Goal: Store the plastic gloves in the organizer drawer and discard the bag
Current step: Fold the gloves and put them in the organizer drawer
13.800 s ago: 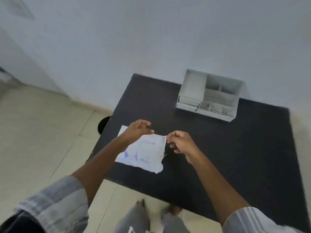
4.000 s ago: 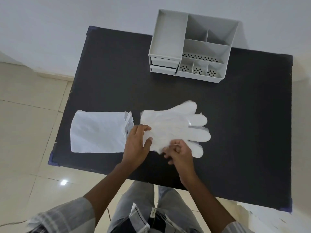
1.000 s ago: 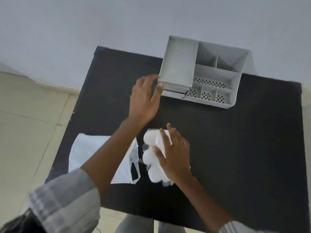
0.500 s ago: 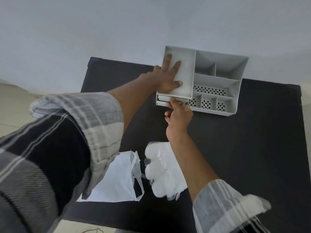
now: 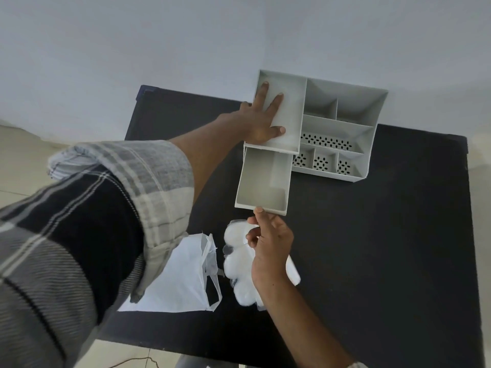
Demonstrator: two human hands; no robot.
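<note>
head view | folded clear plastic gloves [image 5: 239, 264] lie on black counter [image 5: 372, 248], right under right hand [image 5: 271, 248], long side pointing to open grey drawer [image 5: 261, 181] | right grip loose, fingertip on drawer front, holds nothing | left hand [image 5: 261, 120] flat on organizer [image 5: 345, 120] | white bag [image 5: 183, 277] beside gloves

Pale grey plastic compartment organizer [image 5: 342, 123]; matching pale grey drawer [image 5: 263, 181]; matt black table top [image 5: 385, 235]; white plastic bag [image 5: 183, 277]; translucent white plastic gloves [image 5: 239, 269]; grey-and-black plaid sleeve [image 5: 87, 224].
</note>
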